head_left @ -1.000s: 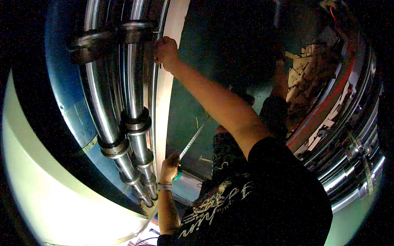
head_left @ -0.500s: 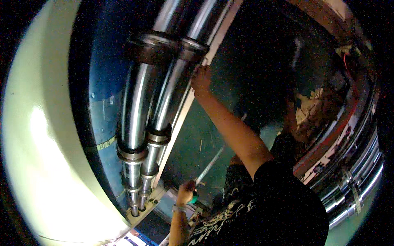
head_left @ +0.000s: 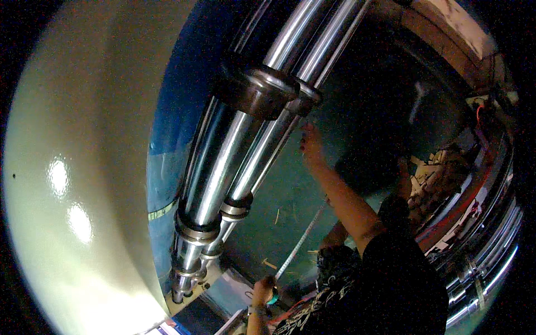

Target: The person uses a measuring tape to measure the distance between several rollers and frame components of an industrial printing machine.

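Right hand [head_left: 310, 144]: raised, fingertips pressed to the green panel [head_left: 357, 128] just beside the steel pipes [head_left: 245, 151]; whether its grip has the tape's end, cannot tell.
Left hand [head_left: 261, 290]: grip closed around the tape measure case [head_left: 273, 297], near the panel's lower edge.
Tape [head_left: 300, 244]: stretched up the panel toward the right hand.
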The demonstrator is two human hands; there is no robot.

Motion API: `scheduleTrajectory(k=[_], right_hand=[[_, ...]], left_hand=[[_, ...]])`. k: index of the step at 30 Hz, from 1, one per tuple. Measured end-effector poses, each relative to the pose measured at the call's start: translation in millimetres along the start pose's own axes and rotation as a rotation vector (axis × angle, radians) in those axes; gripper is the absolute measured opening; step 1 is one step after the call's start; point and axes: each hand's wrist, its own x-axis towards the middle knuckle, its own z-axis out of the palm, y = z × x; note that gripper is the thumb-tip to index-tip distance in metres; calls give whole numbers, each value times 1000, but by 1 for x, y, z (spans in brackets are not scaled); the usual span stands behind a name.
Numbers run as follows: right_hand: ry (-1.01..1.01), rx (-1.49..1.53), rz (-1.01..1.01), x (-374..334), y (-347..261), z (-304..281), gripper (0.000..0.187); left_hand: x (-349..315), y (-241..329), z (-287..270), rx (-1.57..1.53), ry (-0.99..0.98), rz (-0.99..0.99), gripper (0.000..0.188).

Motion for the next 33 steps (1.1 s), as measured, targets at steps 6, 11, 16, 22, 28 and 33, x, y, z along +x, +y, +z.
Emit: scheduleTrajectory(k=[6, 11, 16, 22, 28, 33], right_hand=[[47, -177, -265, -24, -42, -33, 29], [-64, 105, -290, -49, -67, 2, 14], [-88, 109, -284, -47, -63, 8, 7], [-195, 325, -328, -43, -64, 29, 15], [-370, 787, 135, -59, -91, 27, 29], [-497, 658, 65, -51, -77, 28, 25]], left_hand=[[31, -11, -7, 102, 23, 251, 17], [78, 43, -46, 102, -160, 70, 18], [105, 37, -51, -325, -152, 8, 13], [125, 42, -45, 7, -137, 267, 13], [121, 51, -37, 166, -100, 391, 9], [123, 16, -16, 4, -207, 117, 11]])
